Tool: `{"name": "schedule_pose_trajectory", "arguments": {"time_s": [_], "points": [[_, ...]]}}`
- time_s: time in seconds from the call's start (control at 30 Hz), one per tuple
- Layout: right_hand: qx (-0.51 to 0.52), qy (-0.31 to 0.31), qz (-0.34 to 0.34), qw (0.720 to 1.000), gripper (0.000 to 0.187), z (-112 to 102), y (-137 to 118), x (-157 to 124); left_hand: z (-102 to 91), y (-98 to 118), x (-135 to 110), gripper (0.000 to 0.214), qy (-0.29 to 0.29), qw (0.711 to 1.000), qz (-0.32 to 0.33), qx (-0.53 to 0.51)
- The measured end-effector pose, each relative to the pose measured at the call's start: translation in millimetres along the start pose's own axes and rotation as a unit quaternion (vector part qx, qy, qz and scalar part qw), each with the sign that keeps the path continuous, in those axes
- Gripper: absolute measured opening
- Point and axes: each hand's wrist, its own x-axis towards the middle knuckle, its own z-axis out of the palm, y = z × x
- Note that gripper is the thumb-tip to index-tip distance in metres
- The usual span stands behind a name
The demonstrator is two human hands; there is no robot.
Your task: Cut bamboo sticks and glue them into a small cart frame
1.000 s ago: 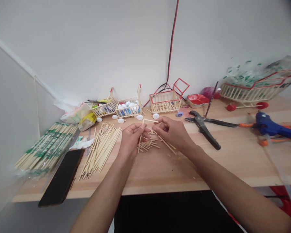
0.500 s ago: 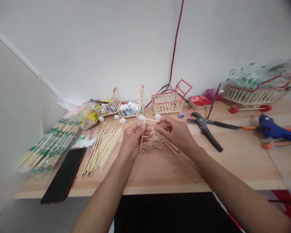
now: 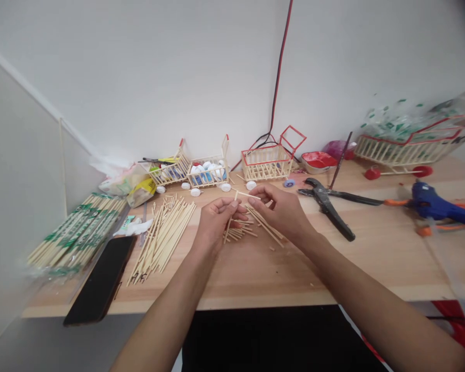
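My left hand (image 3: 219, 219) is closed, thumb against fingers, on a thin wooden stick (image 3: 236, 196) that slants up out of the grip. A short wooden stick (image 3: 247, 194) meets its top end at an angle; whether they are joined I cannot tell. My right hand (image 3: 281, 207) pinches the right end of this short stick. Below and between the hands lie several cut sticks (image 3: 240, 233) on the table. Longer loose sticks (image 3: 170, 235) are spread left of my left hand.
Miniature stick-built carts (image 3: 208, 175) line the wall, one with a red rim (image 3: 265, 150). Pliers (image 3: 327, 209), a blue glue gun (image 3: 430, 201) and a tub of red paint (image 3: 318, 161) sit to the right. A phone (image 3: 101, 281) and packaged chopsticks (image 3: 77, 230) lie left.
The short stick has tilted, its right end now lower, and the corner where the two sticks meet has shifted slightly right. Both hands keep their grips.
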Motion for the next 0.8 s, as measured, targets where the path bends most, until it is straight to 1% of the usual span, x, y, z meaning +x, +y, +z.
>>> {"name": "schedule_pose_trajectory", "arguments": {"time_s": [0.13, 0.3, 0.5, 0.67, 0.8], "points": [[-0.003, -0.011, 0.005, 1.0, 0.018, 0.4, 0.3, -0.7, 1.1, -2.4, -0.7, 0.029, -0.003, 1.0, -0.002, 0.012], [-0.005, -0.012, -0.005, 1.0, 0.018, 1.3, 1.9, -1.3, 3.3, -3.6, -1.6, 0.032, -0.002, 1.0, -0.007, 0.028], [-0.005, -0.014, -0.002, 1.0, 0.017, 2.2, 3.7, -1.5, 2.9, -6.5, -0.9, 0.031, -0.02, 1.0, -0.01, 0.022], [-0.01, -0.015, -0.012, 1.0, 0.015, 2.2, 5.1, -1.8, 3.2, -7.0, -0.6, 0.031, -0.021, 1.0, -0.012, 0.017], [-0.014, -0.017, -0.004, 1.0, 0.016, 2.1, 5.1, -2.0, 3.9, -6.5, -1.1, 0.033, -0.017, 1.0, -0.013, 0.017]]}}
